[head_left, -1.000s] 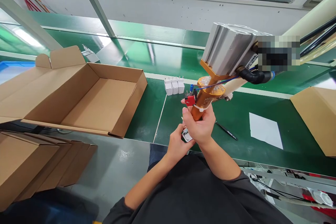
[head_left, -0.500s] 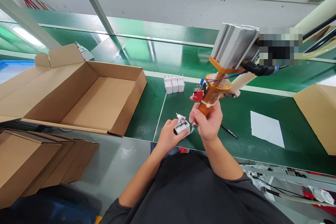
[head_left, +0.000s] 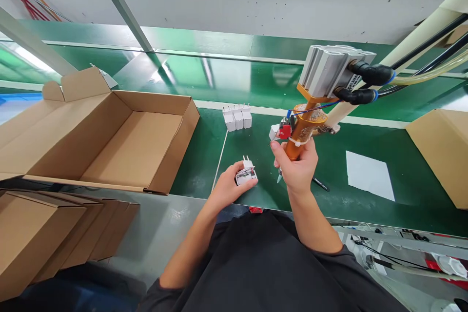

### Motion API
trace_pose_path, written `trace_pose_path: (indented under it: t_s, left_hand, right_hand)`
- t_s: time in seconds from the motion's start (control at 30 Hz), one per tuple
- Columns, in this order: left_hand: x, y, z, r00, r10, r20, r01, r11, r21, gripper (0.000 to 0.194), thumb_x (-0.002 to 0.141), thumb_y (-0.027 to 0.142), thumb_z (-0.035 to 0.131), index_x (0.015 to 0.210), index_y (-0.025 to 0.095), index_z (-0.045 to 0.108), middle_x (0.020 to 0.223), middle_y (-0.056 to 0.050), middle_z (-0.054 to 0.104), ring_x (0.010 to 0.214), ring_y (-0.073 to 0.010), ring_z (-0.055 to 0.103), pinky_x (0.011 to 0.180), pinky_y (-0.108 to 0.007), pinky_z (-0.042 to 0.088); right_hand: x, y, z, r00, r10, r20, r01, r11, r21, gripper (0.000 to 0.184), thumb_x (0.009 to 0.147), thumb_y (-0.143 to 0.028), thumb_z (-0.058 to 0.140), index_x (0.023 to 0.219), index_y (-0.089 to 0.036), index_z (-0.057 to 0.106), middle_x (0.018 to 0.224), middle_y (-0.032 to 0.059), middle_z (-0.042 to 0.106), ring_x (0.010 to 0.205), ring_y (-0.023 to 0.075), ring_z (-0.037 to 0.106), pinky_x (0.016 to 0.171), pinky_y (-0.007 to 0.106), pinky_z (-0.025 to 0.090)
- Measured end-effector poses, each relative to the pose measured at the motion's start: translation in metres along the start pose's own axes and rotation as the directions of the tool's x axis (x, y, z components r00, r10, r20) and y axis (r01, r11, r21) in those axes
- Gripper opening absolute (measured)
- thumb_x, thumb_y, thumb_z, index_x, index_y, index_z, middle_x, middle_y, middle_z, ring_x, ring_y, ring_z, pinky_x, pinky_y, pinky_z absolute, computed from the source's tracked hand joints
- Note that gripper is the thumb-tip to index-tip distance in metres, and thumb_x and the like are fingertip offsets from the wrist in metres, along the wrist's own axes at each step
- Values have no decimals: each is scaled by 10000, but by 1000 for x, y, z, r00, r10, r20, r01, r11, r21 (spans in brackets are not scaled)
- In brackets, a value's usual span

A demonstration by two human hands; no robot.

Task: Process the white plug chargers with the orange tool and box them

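My left hand (head_left: pixel 230 187) grips a white plug charger (head_left: pixel 247 174) just above the green table; its open side shows inner parts and its prongs point away from me. My right hand (head_left: pixel 299 163) is wrapped round the orange barrel of a glue dispensing gun (head_left: pixel 304 129), which has a red switch (head_left: pixel 284 131) and a silver air cylinder on top. Its pale tapered nozzle (head_left: pixel 280 177) sticks out below the fist, apart from the charger. One more white charger (head_left: pixel 274 131) stands behind the red switch, partly hidden. Several white chargers (head_left: pixel 237 118) stand in a row farther back.
An open cardboard box (head_left: pixel 179 151) lies on the left, with flattened or stacked cartons (head_left: pixel 109 229) below it. To the right are a black pen (head_left: pixel 321 184), a white paper sheet (head_left: pixel 369 175) and another cardboard box (head_left: pixel 442 156). Hoses and a pale pole (head_left: pixel 420 29) lead to the gun.
My hands have moved apart: the left draws the charger leftward, while the right shifts the dispensing gun rightward, its nozzle away from the charger. Another charger now shows behind the red switch.
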State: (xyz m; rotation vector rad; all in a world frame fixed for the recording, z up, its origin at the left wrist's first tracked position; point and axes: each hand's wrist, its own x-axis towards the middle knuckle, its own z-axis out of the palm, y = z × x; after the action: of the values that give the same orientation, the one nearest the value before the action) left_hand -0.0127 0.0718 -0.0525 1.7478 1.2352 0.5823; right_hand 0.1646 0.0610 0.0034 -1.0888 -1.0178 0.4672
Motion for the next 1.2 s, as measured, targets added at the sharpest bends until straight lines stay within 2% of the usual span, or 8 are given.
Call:
trace_pose_path:
  t_s: [0.13, 0.27, 0.43, 0.53, 0.73, 0.97, 1.07, 1.2]
  left_hand:
    - [9, -1, 12, 994, 36, -99, -43, 997, -65, 326, 872, 397, 601, 1152, 230, 597, 1012, -22, 743, 951, -209, 710, 819, -295, 536]
    - [13, -10, 22, 942, 244, -230, -224, 968, 109, 287, 816, 200, 556, 1101, 218, 585, 989, -33, 745, 906, -194, 695, 828, -306, 530]
    - [4, -8, 4, 882, 472, 4, -442, 824, 355, 523, 907, 166, 485, 1427, 204, 457, 1244, -88, 694, 1079, -237, 597, 970, -414, 467]
    - [-1, -3, -5, 878, 474, 67, -457, 789, 410, 509, 1013, 240, 406, 1518, 213, 350, 1298, -88, 668, 1089, -234, 584, 977, -414, 468]
    - [-2, -11, 10, 866, 498, -41, -401, 742, 537, 318, 1039, 403, 446, 1246, 194, 569, 1013, -69, 714, 890, -208, 650, 806, -317, 519]
    - [-9, -10, 18, 950, 312, 25, -220, 610, 762, 383, 995, 413, 543, 1306, 189, 534, 911, -68, 697, 831, -242, 669, 704, -314, 474]
    - [7, 3, 18, 940, 332, 81, -277, 600, 750, 386, 993, 420, 539, 1297, 182, 547, 944, -91, 703, 852, -254, 665, 737, -335, 468]
    - [60, 30, 34, 869, 480, 120, -429, 611, 665, 387, 975, 470, 557, 1215, 170, 604, 1036, -140, 696, 1022, -291, 641, 895, -387, 468]
  right_hand:
    - [0, 1, -2, 1000, 12, 12, -12, 1000, -5, 307, 828, -398, 744, 914, -229, 503, 538, -110, 463, 422, 93, 454, 441, 254, 389]
    - [0, 2, -4, 1000, 17, 8, -17, 1000, 5, 286, 821, -370, 751, 922, -225, 527, 571, -101, 467, 434, 86, 451, 442, 245, 382]
    - [1, 2, -7, 1000, 20, 11, -20, 1000, 4, 262, 828, -367, 741, 900, -223, 534, 575, -96, 466, 437, 83, 439, 435, 235, 373]
    - [2, 3, -8, 1000, -1, -12, 1, 1000, -19, 258, 820, -374, 739, 901, -219, 547, 617, -73, 520, 477, 91, 467, 459, 238, 403]
    - [3, 4, -14, 1000, 2, -23, -3, 999, -39, 244, 810, -352, 746, 899, -214, 566, 613, -76, 514, 474, 91, 471, 460, 238, 410]
    - [3, 7, -31, 999, 22, -24, -23, 998, -54, 275, 802, -371, 762, 925, -203, 582, 635, -68, 545, 447, 82, 466, 443, 240, 405]
    - [3, 12, -46, 998, 62, 30, -59, 994, -92, 312, 809, -403, 761, 965, -202, 580, 650, -58, 569, 453, 90, 478, 446, 251, 422]
    - [2, 16, -66, 995, 93, 32, -89, 989, -115, 333, 791, -411, 781, 941, -200, 572, 624, -57, 578, 426, 93, 483, 416, 246, 410]
